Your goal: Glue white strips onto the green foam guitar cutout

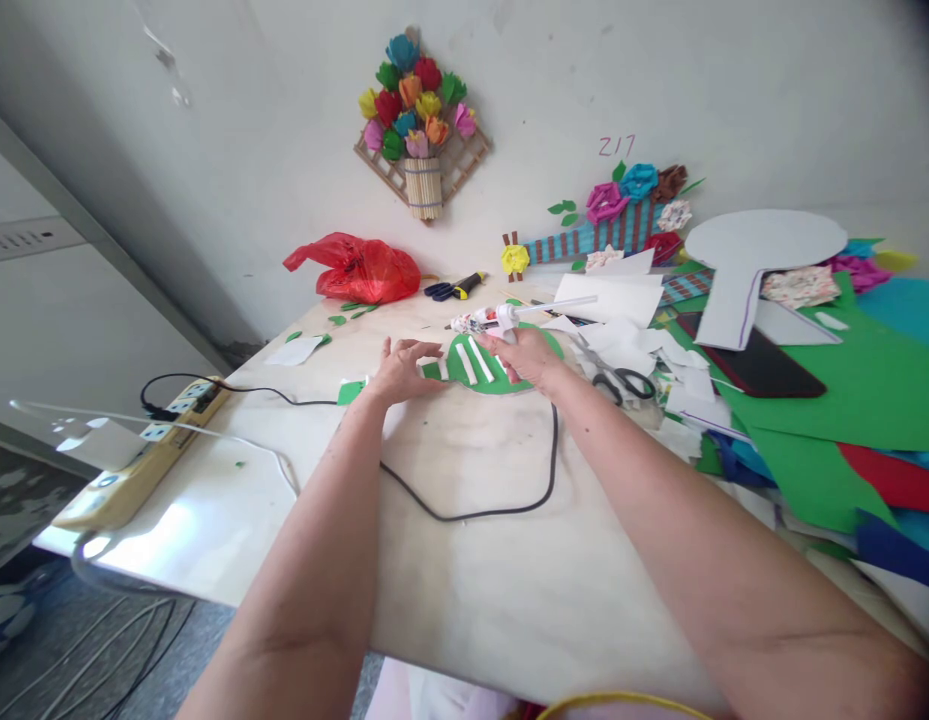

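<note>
My right hand (530, 358) is wrapped round a white hot glue gun (501, 320), with a glue stick (561, 305) poking out of its back end. The gun's nozzle points left, above a green paper cutout (470, 384) that lies flat on the table. White paper strips (465, 363) lie slantwise across the cutout. At its left side is my left hand (402, 371), fingers apart and resting by the short strip (443, 368) at that end. A black cord (464, 518) loops over the table below both hands.
Scissors (621, 380) lie right of my right hand, beside paper scraps (678, 365). A phone (786, 370) rests on green sheets (869, 390). A power strip (145, 450) runs along the left edge. Pliers (456, 288) and a red plastic bag (366, 268) are at the back.
</note>
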